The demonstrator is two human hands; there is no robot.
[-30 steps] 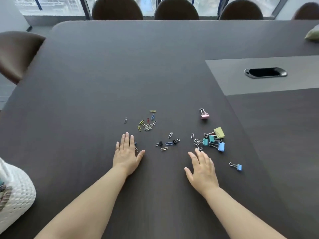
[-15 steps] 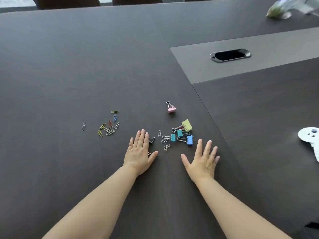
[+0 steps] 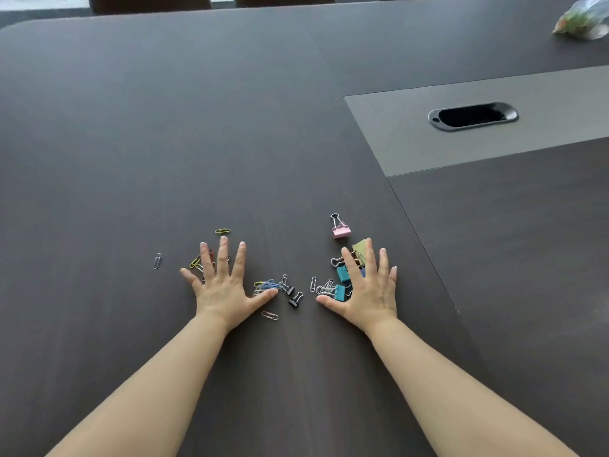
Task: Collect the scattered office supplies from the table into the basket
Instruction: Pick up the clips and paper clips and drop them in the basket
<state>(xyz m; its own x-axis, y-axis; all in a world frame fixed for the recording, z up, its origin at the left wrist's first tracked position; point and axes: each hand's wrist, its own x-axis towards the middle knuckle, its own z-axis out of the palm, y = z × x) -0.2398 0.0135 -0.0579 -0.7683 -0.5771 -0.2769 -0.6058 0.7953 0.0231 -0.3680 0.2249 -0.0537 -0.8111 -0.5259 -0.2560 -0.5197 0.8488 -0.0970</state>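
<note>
Since half a second before, the left hand (image 3: 224, 288) had slid out over the coloured paper clips (image 3: 267, 285). The right hand (image 3: 369, 291) had moved forward onto the binder clips (image 3: 342, 273). Both lay flat on the bench (image 3: 164, 127), fingers (image 3: 223, 258) spread apart and holding nothing. This looked like the start of raking the supplies together. The basket was out of view. No writing or brand could be read.
</note>
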